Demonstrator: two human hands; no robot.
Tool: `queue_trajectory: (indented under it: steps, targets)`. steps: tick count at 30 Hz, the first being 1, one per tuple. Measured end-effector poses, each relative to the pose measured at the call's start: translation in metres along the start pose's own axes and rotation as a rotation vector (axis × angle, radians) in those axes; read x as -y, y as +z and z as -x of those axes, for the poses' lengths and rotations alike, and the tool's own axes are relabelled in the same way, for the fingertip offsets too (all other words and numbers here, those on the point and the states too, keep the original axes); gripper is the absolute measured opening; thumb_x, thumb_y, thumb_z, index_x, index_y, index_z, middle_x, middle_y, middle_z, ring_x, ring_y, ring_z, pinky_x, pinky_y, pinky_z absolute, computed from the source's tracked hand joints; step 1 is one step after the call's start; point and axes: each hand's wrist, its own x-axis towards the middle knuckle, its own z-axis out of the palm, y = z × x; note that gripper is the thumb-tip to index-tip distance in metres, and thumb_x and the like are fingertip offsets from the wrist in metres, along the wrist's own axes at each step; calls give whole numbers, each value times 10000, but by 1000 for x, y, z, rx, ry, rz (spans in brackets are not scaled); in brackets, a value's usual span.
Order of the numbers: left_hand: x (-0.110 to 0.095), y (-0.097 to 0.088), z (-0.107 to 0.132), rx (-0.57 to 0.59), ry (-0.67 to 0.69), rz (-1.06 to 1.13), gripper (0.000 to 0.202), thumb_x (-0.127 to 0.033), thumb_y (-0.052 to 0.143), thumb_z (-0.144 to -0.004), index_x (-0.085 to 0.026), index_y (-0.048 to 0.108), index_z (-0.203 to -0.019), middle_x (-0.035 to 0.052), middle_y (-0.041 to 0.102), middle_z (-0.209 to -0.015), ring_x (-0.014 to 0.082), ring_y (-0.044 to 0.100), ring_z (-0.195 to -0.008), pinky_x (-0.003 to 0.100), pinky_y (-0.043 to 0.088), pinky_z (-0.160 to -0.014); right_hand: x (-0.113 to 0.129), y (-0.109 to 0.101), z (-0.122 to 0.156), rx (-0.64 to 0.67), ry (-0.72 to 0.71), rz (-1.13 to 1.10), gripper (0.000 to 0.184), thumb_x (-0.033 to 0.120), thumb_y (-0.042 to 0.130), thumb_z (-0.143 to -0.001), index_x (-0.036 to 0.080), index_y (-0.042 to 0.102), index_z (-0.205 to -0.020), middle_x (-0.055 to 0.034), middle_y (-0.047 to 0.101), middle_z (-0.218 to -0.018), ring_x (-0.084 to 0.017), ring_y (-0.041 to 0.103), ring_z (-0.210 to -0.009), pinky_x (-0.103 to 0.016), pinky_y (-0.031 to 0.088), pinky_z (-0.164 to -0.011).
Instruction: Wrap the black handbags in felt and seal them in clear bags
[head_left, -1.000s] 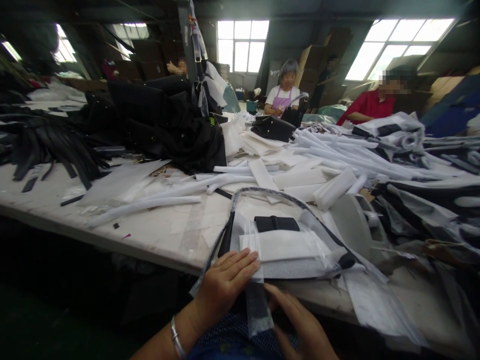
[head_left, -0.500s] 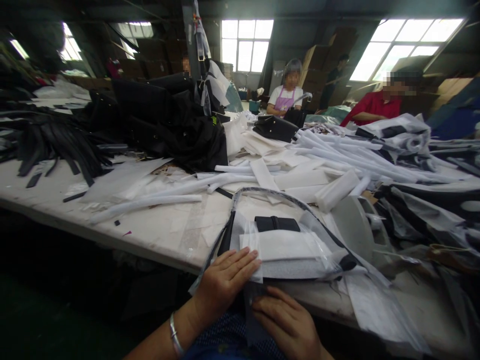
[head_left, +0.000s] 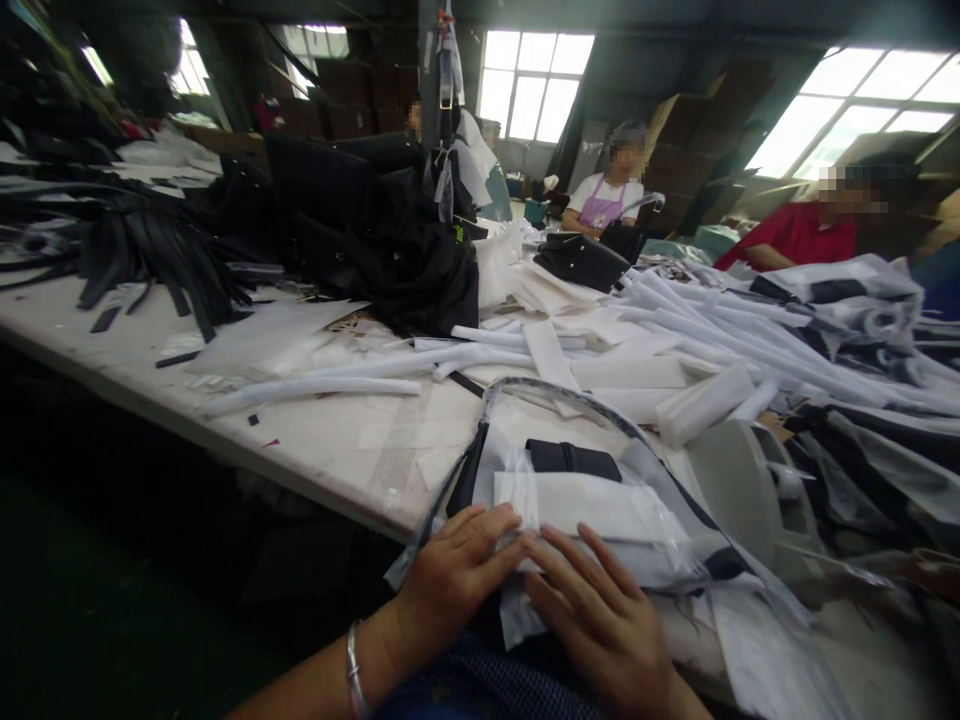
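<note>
A handbag lies at the table's near edge, its long handle wrapped in clear plastic and arched away from me. A white padding sheet covers the middle of the bag, just below a black strap piece. My left hand rests on the near left part of the bag, fingers laid over the white wrapping. Beside it, my right hand lies with fingers stretched out on the near side of the wrapping. A translucent plastic flap hangs over the edge between my hands.
White foam tubes and foam sheets heap up behind the bag. Black bags are piled farther left, near black strips. A large grey-white reel stands at right. Across the table are a person in a purple apron and one in red.
My right hand has moved up from the dark hanging part onto the white wrapping, fingers now spread beside my left hand. The whole view has shifted, with things appearing farther right.
</note>
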Motion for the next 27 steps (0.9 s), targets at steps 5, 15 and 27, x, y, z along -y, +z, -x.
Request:
queue_trajectory:
  steps: [5,15,27]
  targets:
    - [-1,0,0,-23,4,34,278,-125,477,-1026,-155,638,-1251,100,705,-1175,208,616,-1233,392,502,-1071,-14,3,-3,89,-33,-64,313,49,403,-999,65,689,-1127,-172,719,-1211,-257,609,-1253,-438,528,-1058]
    - [9,-2,6,-29,6,134,148,-157,562,-997,-165,653,-1113,72,736,-1162,191,629,-1225,373,449,-1121,-25,-5,-1,156,-58,-151,255,69,486,-997,113,689,-1145,-105,733,-1209,-204,625,-1234,-373,463,-1124]
    - [10,-1,9,3,6,138,209,-145,559,-998,-150,645,-1188,95,688,-1270,203,535,-1333,383,417,-1147,11,-7,14,150,-122,-96,350,62,429,-1028,173,751,-946,29,798,-991,-115,749,-963,-328,283,-1190]
